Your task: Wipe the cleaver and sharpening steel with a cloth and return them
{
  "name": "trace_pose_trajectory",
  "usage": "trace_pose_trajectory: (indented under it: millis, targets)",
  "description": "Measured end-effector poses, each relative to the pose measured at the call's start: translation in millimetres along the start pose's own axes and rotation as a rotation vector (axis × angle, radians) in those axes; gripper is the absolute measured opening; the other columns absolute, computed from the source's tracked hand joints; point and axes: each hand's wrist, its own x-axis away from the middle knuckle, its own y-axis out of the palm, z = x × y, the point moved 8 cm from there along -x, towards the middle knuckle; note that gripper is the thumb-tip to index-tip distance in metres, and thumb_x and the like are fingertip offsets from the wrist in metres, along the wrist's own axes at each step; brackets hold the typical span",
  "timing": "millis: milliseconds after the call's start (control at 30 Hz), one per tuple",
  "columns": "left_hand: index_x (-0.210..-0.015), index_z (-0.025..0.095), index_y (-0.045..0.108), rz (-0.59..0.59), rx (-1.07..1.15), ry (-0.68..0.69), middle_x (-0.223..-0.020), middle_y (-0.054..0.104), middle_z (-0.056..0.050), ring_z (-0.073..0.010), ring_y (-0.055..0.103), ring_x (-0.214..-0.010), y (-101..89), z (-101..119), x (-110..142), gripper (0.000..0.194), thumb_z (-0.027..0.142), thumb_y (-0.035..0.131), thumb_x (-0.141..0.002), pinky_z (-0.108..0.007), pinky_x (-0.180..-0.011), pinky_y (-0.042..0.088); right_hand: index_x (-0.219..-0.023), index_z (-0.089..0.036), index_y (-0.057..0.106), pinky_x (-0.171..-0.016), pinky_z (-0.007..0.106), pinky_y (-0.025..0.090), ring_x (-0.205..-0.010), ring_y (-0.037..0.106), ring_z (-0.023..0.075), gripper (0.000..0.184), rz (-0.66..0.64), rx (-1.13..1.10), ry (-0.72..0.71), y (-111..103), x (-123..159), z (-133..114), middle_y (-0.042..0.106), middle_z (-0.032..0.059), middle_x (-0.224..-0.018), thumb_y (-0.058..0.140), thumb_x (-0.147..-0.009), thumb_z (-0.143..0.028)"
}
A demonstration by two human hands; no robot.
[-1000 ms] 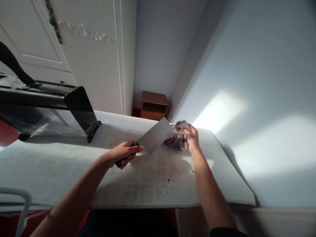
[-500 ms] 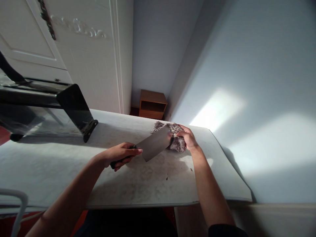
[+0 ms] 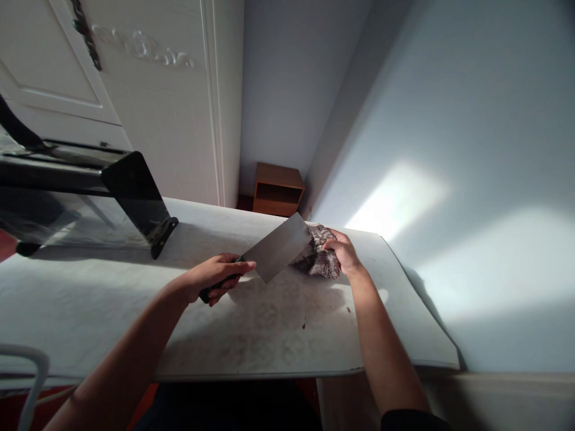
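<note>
My left hand [image 3: 224,278] is closed round the dark handle of a cleaver [image 3: 278,248], whose wide grey blade points up and to the right above the table. In my right hand [image 3: 344,251] is a mottled brown-and-white cloth [image 3: 326,263], pinched between thumb and fingers. The cloth hangs bunched at the far end of the blade. Whether it touches the steel there I cannot tell.
Both hands are over a white-covered table [image 3: 269,347] with a few small brown specks. A black-framed rack [image 3: 135,197] stands at the left. Beyond are a white cabinet [image 3: 171,120], a small wooden nightstand [image 3: 278,179] and a pale wall [image 3: 471,149] on the right.
The cleaver's far end has swung up and away from the cloth, baring more of the blade's tip. The cloth now bunches to the right of the blade. My right hand has hardly moved.
</note>
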Motion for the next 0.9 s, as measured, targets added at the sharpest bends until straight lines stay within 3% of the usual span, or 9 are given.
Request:
trace_pose_trajectory:
  millis: [300,433,533,600,733,900]
  targets:
    - [-0.076,0.020,0.041,0.035,0.038,0.021,-0.050,0.034,0.009,-0.0050,0.027,-0.031,-2.4,1.8,0.3,0.046,0.061,0.063,-0.079,-0.019,-0.028,0.029,-0.082,-0.017,0.069,-0.060,0.029,0.049,-0.070,0.063,0.0216,0.036,0.059,0.024,0.042,-7.5,2.5,-2.8,0.069,0.0009,-0.071,0.062,-0.047,-0.016]
    - [-0.075,0.020,0.041,0.175,0.073,0.091,-0.049,0.035,0.009,-0.0049,0.027,-0.031,-12.2,7.1,-1.4,0.044,0.057,0.065,-0.077,-0.020,-0.029,0.029,-0.083,-0.018,0.067,-0.057,0.027,0.048,-0.066,0.061,0.0191,0.035,0.099,0.030,0.015,-14.0,-0.6,-0.5,0.068,-0.0001,-0.070,0.064,-0.049,-0.017]
    - [-0.074,0.020,0.041,0.356,0.010,0.216,-0.048,0.040,0.008,-0.0071,0.035,-0.033,-22.7,17.2,-1.0,0.038,0.049,0.067,-0.076,-0.021,-0.032,0.033,-0.087,-0.018,0.066,-0.057,0.027,0.048,-0.065,0.061,0.0184,0.034,0.135,0.026,-0.004,-19.2,-3.0,1.1,0.068,0.0002,-0.071,0.066,-0.053,-0.018]
    - [-0.074,0.019,0.042,0.474,-0.028,0.316,-0.049,0.043,0.007,-0.0080,0.039,-0.034,-28.6,24.9,1.5,0.030,0.041,0.063,-0.076,-0.021,-0.035,0.035,-0.087,-0.018,0.065,-0.056,0.028,0.049,-0.063,0.061,0.0185,0.032,0.177,0.016,-0.011,-23.1,-3.0,1.4,0.067,0.0004,-0.069,0.068,-0.055,-0.020]
    - [-0.085,0.019,0.045,0.577,-0.035,0.425,-0.052,0.045,0.007,-0.0087,0.042,-0.039,-31.6,32.5,6.4,0.014,0.030,0.051,-0.078,-0.021,-0.042,0.037,-0.086,-0.018,0.063,-0.056,0.029,0.048,-0.060,0.060,0.0182,0.033,0.284,-0.046,-0.044,-26.7,0.3,-1.1,0.065,0.0005,-0.066,0.070,-0.054,-0.023]
    - [-0.097,0.021,0.043,0.728,-0.299,0.441,-0.061,0.055,0.005,-0.0128,0.053,-0.050,-30.9,38.0,15.6,0.026,0.043,0.051,-0.085,-0.022,-0.051,0.041,-0.090,-0.020,0.060,-0.059,0.029,0.049,-0.065,0.061,0.0185,0.036,0.363,-0.052,-0.122,-16.5,4.7,-3.9,0.065,-0.0002,-0.072,0.071,-0.056,-0.025]
